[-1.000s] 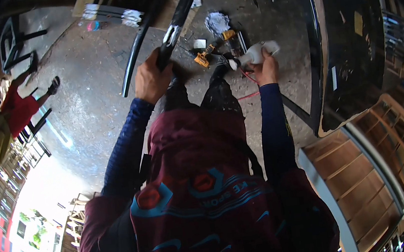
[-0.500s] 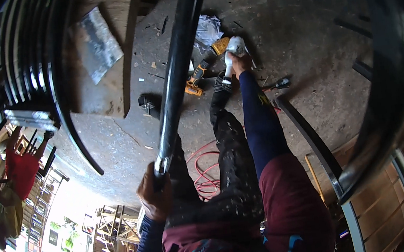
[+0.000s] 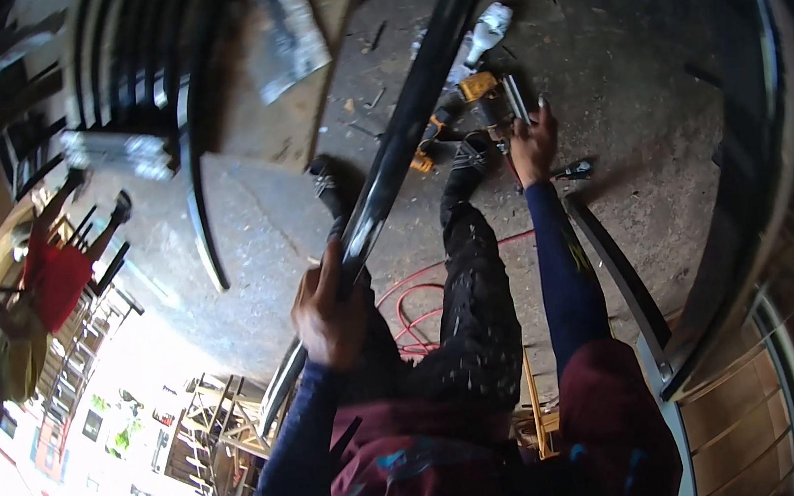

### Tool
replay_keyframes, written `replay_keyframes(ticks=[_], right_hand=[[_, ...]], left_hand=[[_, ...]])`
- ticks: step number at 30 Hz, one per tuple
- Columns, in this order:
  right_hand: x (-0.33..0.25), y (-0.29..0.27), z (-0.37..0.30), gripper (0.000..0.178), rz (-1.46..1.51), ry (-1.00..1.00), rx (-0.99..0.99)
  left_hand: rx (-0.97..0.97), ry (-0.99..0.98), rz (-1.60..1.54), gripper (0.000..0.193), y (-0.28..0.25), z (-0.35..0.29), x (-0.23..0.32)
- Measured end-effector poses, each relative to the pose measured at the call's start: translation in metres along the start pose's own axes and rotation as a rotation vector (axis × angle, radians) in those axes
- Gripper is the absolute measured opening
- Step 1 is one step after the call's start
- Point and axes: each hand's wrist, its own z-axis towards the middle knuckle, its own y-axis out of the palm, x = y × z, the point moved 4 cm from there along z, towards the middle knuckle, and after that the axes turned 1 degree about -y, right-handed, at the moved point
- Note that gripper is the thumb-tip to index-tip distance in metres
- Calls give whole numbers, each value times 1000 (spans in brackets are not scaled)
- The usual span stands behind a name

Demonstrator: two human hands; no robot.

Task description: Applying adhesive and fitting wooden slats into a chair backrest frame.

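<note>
A left hand [image 3: 330, 308] clasps a raised black bar [image 3: 409, 120]. The right hand [image 3: 532, 148] half-curls at metal tubes [image 3: 514, 98], apparently unlifted, beside a yellow tool [image 3: 478, 87], hold unclear.

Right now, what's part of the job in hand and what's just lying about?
Job, judging by the hands:
black bar, in left hand
yellow-and-silver tool, at right hand
white bottle, just released

Apparently lying about:
yellow drill
silvery sheet
dark hand tool

Head-worn fisheye view, facing down, close above the torso [image 3: 415, 479]
</note>
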Motion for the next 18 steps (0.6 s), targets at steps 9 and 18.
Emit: replay_keyframes(ticks=[9, 18], right_hand=[[-348, -174, -181, 82, -105, -679, -160], [-466, -185, -270, 95, -219, -713, -117]], left_hand=[[97, 205, 86, 47, -128, 3, -21], [108, 409, 71, 43, -219, -27, -41]])
